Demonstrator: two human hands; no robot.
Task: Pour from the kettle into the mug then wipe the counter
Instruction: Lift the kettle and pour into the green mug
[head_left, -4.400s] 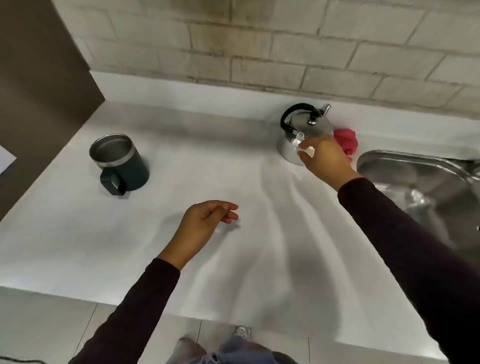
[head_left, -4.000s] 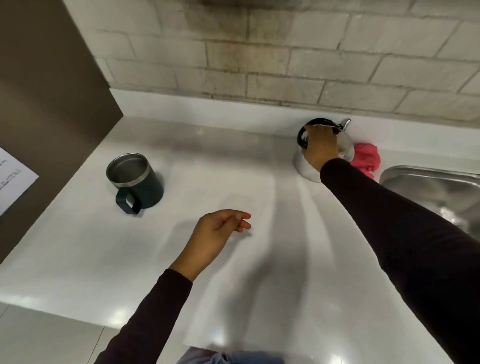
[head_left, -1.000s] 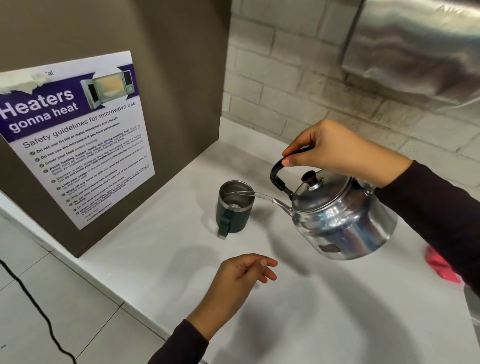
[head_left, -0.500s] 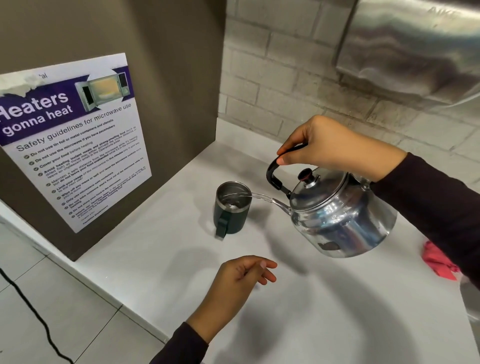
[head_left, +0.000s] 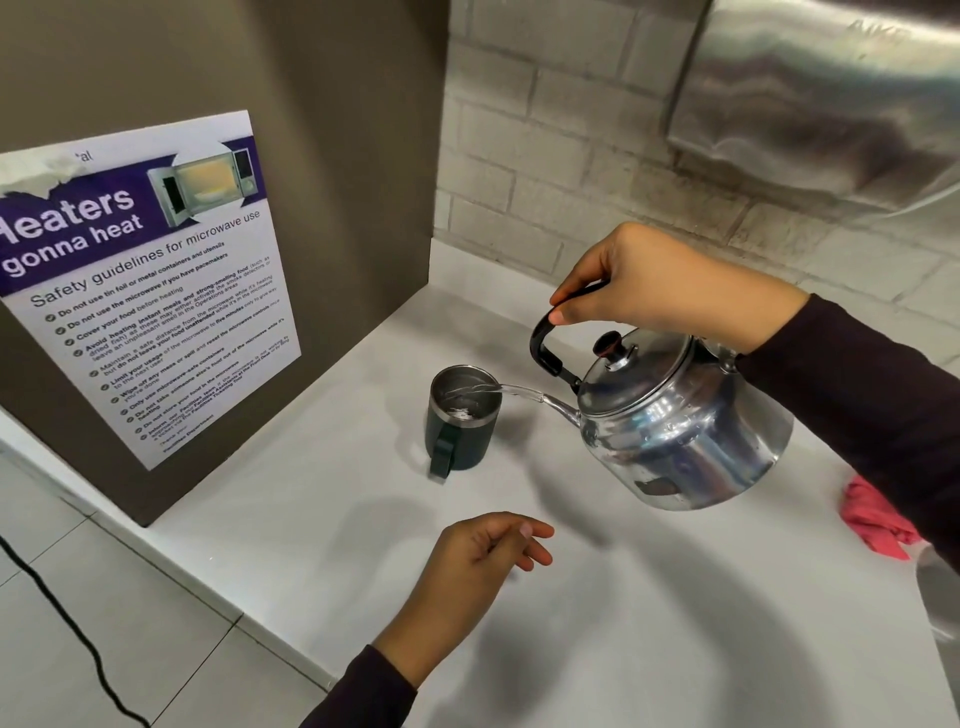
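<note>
while the right hand (head_left: 670, 283) grips its black handle, the shiny dented kettle (head_left: 680, 431) tilts, streaming water.

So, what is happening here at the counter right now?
A person is pouring water. The right hand holds the metal kettle by its black handle, tilted, and a thin stream runs from the spout into the dark mug on the white counter. The left hand hovers empty, holding nothing. A red cloth lies at the right, untouched.
</note>
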